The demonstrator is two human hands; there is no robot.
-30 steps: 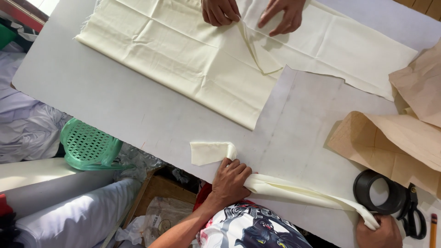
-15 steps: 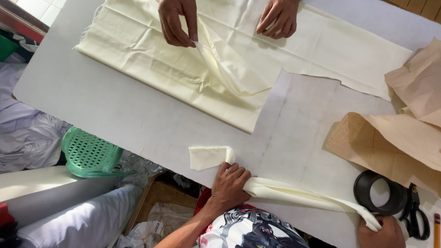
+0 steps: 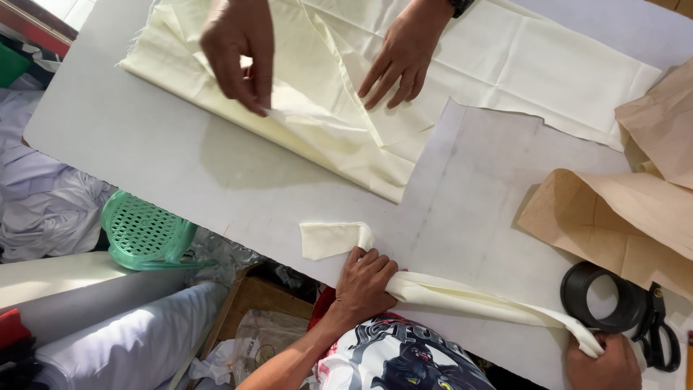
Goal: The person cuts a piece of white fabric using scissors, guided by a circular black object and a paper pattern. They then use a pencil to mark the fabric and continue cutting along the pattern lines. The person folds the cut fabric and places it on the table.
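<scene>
A long cream fabric strip [image 3: 476, 300] lies twisted along the near edge of the white table [image 3: 180, 180]. My left hand [image 3: 364, 282] is closed over it beside its flat folded end [image 3: 328, 240]. At the bottom right, my right hand [image 3: 603, 361] grips the strip's other end. Across the table lies a large cream cloth [image 3: 505, 65]. Another person's hand [image 3: 238, 58] pinches and lifts a fold of it. That person's other hand [image 3: 404, 61], with a watch on the wrist, presses flat on the cloth.
Brown paper pieces [image 3: 621, 217] lie at the right. A black tape roll [image 3: 603, 297] and black scissors [image 3: 660, 339] sit beside my right hand. A white paper sheet [image 3: 476, 188] covers the middle. Below the table edge are a green basket [image 3: 144, 231] and white fabric [image 3: 43, 202].
The other person's hands have shifted left along the large cloth, and one now lifts a fold. My hands stay on the strip in the same places.
</scene>
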